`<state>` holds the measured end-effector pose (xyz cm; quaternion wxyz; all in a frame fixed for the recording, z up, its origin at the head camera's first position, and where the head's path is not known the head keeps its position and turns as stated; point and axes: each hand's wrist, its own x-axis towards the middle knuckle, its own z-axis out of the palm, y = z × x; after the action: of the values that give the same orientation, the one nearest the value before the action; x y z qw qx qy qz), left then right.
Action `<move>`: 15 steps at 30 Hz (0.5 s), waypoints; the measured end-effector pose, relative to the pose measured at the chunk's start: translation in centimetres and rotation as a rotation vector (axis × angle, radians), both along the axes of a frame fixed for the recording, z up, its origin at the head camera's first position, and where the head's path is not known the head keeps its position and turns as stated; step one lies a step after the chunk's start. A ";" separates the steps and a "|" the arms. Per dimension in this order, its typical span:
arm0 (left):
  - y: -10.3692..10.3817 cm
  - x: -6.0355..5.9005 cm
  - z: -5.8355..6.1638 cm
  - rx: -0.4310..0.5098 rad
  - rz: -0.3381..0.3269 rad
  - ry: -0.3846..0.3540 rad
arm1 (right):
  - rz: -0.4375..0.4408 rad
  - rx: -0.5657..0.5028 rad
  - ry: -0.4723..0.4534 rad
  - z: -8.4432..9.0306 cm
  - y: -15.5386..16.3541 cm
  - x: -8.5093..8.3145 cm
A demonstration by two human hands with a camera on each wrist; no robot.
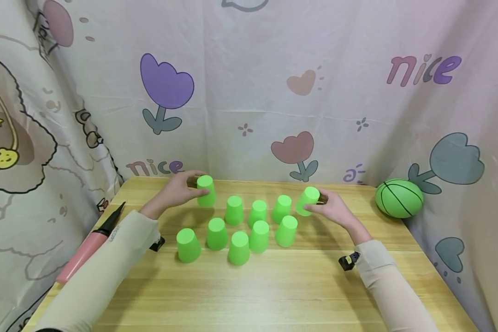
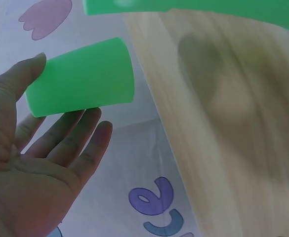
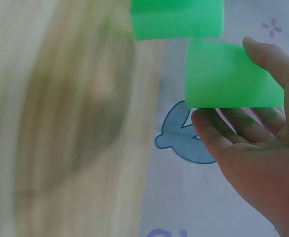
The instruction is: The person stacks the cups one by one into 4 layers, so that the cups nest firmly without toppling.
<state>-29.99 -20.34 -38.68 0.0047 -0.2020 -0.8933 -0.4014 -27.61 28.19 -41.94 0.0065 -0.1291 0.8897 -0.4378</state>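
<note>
Several green plastic cups stand upside down on the table in two uneven rows, among them a front-left cup and a front-middle cup. At the back left, my left hand holds a green cup between thumb and fingers; the left wrist view shows the thumb on one side of this cup and fingertips on the other. My right hand grips another green cup at the right end, slightly tilted. In the right wrist view, the thumb and fingers lie on opposite sides of that cup.
A green ball with black lines sits at the back right corner. Along the left edge lies a pink tool with a black pointed tip, partly behind the left sleeve. A printed curtain hangs behind the wooden table.
</note>
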 end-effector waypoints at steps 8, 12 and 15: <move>1.5 -1.6 1.3 -0.011 0.048 -0.046 | 0.000 -0.011 0.005 1.6 -2.1 -2.0; 2.2 -2.3 1.5 -0.016 0.057 -0.039 | 0.009 -0.010 0.019 2.0 -2.8 -2.6; 2.7 -3.0 1.7 -0.015 0.065 -0.033 | 0.014 -0.007 0.030 2.0 -3.0 -2.9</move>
<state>-32.96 -17.67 -36.98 0.0015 -0.1662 -0.9024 -0.3976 -30.50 25.19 -39.97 -0.0041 -0.1417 0.8872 -0.4390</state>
